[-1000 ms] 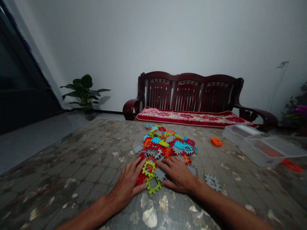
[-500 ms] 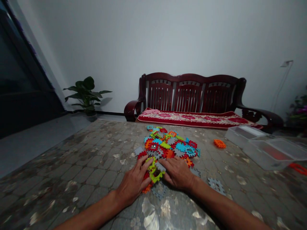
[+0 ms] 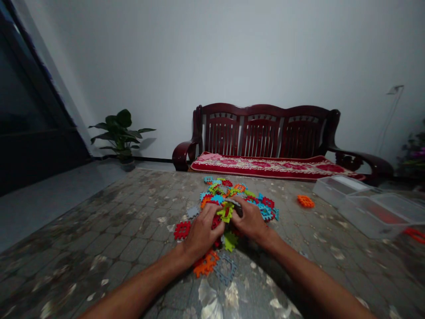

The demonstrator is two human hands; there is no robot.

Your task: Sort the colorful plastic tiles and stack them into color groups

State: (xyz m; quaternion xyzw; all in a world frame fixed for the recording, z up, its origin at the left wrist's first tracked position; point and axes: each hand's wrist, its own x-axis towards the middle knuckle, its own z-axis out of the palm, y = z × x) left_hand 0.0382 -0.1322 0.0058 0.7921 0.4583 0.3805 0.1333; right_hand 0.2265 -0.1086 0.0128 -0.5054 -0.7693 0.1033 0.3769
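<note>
Between my hands, above the near side of a heap of colourful notched plastic tiles, a lime-green interlocking tile (image 3: 226, 212) is held up. My left hand (image 3: 206, 228) has its fingers closed on the green tile's left side. My right hand (image 3: 251, 220) grips a grey interlocking tile (image 3: 234, 202), which meets the green one; whether they are locked together I cannot tell. Beneath the hands lie another lime tile (image 3: 230, 241), an orange tile (image 3: 206, 264) and a grey-blue frame tile (image 3: 226, 269). A red tile (image 3: 182, 230) rests left of my left hand.
Clear plastic boxes (image 3: 358, 217) stand at the right on the patterned tablecloth (image 3: 133, 239), with an orange tile (image 3: 305, 201) near them. Behind the table are a dark wooden bench (image 3: 260, 133) with a red cushion and a potted plant (image 3: 121, 133).
Both hands have lifted up and away from me with the green and grey tiles, which are now tilted upright. A red tile now shows to the left of the left hand.
</note>
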